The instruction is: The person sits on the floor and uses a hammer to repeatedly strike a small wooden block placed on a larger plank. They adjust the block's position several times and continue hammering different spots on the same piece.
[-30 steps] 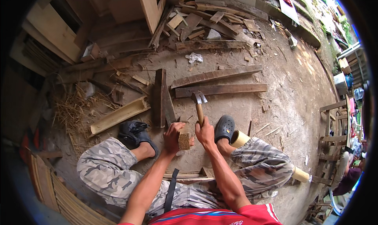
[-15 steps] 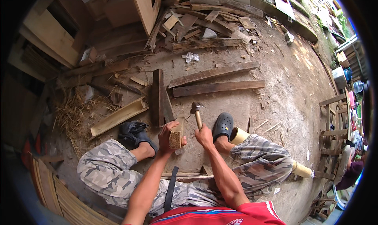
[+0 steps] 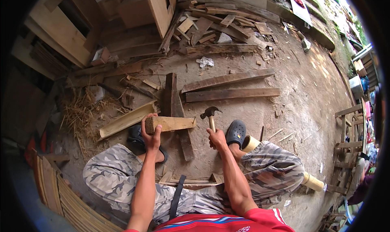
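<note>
My left hand (image 3: 150, 137) is closed around one end of a short wooden block (image 3: 175, 123), its rough-sawn end face towards the left. The block lies crosswise above dark planks on the ground. A thin dark bit, too small to name, shows at its right end. In my right hand (image 3: 217, 139) is a claw hammer (image 3: 211, 112), gripped by its pale wooden handle, head up and just right of the block, apart from it. Below the block, a dark plank (image 3: 186, 146) lies between my feet.
Two long beams (image 3: 233, 94) lie ahead on the dirt floor. A split bamboo piece (image 3: 126, 120) and straw (image 3: 83, 110) are at left. Scrap wood (image 3: 221, 24) is heaped at the back. Bamboo poles (image 3: 313, 182) lie by my right leg, and a wooden frame (image 3: 349, 144) stands far right.
The wooden block has turned from pointing away to lying crosswise, and my left hand has moved left with it. The hammer has turned so its claw shows, moving slightly right.
</note>
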### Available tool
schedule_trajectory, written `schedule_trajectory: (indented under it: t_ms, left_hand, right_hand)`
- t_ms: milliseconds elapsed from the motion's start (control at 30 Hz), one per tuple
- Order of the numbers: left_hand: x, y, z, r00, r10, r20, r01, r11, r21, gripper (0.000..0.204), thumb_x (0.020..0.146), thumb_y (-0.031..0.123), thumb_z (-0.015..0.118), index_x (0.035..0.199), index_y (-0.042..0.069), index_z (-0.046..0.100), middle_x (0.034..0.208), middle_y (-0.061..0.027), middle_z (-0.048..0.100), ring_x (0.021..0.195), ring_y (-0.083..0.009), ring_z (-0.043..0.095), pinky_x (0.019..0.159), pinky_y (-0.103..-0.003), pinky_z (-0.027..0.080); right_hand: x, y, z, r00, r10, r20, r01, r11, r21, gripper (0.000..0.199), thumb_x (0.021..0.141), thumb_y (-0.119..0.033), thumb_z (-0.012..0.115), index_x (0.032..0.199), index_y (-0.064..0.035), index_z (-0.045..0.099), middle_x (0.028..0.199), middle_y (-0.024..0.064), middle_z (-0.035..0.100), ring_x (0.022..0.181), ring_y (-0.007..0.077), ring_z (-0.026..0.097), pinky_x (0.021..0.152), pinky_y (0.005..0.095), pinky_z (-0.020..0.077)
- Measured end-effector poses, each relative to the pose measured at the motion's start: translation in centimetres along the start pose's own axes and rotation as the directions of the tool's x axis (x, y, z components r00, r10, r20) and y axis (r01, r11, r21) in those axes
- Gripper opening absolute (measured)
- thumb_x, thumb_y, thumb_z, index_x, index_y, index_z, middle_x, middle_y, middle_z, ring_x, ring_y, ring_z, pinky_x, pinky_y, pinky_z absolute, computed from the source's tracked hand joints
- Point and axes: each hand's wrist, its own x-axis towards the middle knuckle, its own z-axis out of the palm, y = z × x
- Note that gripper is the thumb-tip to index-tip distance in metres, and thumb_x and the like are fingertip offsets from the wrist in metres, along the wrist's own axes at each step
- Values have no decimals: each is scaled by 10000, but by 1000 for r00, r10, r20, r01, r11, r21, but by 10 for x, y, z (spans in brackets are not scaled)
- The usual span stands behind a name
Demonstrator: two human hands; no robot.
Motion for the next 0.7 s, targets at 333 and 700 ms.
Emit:
schedule_trajectory:
  t_ms: [333,700]
  left_hand:
    - [44,-6,-35,953,-68,296,59,997,42,440,757,139,650,1177,37,568,1127,-68,630,1039,-162,586,940,-312,454]
    - [40,-5,-38,949,-101,298,87,994,61,439,757,118,662,1177,47,558,1105,-70,638,1008,-168,599,912,-320,471]
  right_hand:
    - [51,29,-34,967,97,237,-182,912,368,232,909,-258,648,964,-87,501,646,-12,470,477,113,455,402,279,395]
    - [31,-3,-29,993,44,111,-53,996,71,221,901,-228,621,857,-42,510,610,33,507,430,149,494,349,320,374]
